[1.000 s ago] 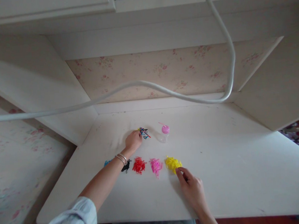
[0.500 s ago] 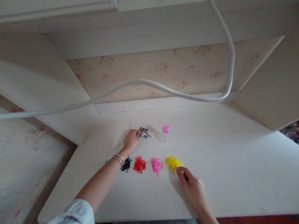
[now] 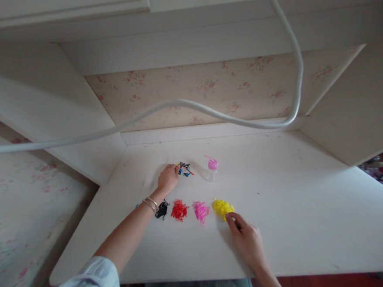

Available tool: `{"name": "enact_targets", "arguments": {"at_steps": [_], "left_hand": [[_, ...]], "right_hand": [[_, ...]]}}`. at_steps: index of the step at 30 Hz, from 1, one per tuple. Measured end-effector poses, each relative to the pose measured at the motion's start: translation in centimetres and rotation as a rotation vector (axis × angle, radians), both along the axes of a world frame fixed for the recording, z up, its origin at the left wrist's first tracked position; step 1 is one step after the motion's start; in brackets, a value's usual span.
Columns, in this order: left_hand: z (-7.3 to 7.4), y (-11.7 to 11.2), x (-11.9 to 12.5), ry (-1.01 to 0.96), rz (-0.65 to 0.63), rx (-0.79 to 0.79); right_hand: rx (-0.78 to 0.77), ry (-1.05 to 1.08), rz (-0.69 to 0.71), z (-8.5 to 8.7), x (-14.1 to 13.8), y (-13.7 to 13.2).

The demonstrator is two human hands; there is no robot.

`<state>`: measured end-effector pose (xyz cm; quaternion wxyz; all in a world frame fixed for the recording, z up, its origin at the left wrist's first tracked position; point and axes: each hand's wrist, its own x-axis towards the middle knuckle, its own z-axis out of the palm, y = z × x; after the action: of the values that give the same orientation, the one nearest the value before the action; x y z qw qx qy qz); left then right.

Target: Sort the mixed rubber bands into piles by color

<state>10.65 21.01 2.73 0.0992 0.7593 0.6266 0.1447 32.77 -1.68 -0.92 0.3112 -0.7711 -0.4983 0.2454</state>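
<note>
- Lying on the far part of the white tabletop [image 3: 315, 226], one mixed-colour pile [image 3: 185, 169] of small bands sits left of centre; yellow, black, blue and red show in it.
- The left hand [image 3: 168, 179] stretches far over the tabletop, back of the hand up, fingers bent against the pile's left side; its fingertips are too hidden to tell how closed they are or whether they hold a band.
- One yellow pile [image 3: 222, 207] lies nearer and to the right; the right hand [image 3: 248, 240] meets its near right edge, thumb and forefinger tips close together, other fingers curled. Whether a band is pinched there cannot be told.
- Leftward from the yellow run one pink pile [image 3: 201, 210], one red pile [image 3: 179, 210], one black pile [image 3: 162, 210] and a speck of blue [image 3: 137, 206] beside the left forearm.
- One clear bottle with a pink top [image 3: 213, 164] stands just right of the mixed-colour pile.
- Two bangles [image 3: 154, 202] circle the left wrist.
- One white cable [image 3: 209, 113] crosses the view above.
</note>
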Motion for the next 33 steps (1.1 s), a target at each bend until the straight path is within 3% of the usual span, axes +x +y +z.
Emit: {"name": "enact_targets", "arguments": {"at_steps": [16, 33], "left_hand": [[-0.6, 0.0, -0.4, -0.009, -0.038, 0.000], [0.2, -0.8, -1.5, 0.014, -0.004, -0.024]], "right_hand": [[-0.013, -0.010, 0.009, 0.1, 0.0, 0.0], [0.012, -0.047, 0.012, 0.1, 0.0, -0.1]]}}
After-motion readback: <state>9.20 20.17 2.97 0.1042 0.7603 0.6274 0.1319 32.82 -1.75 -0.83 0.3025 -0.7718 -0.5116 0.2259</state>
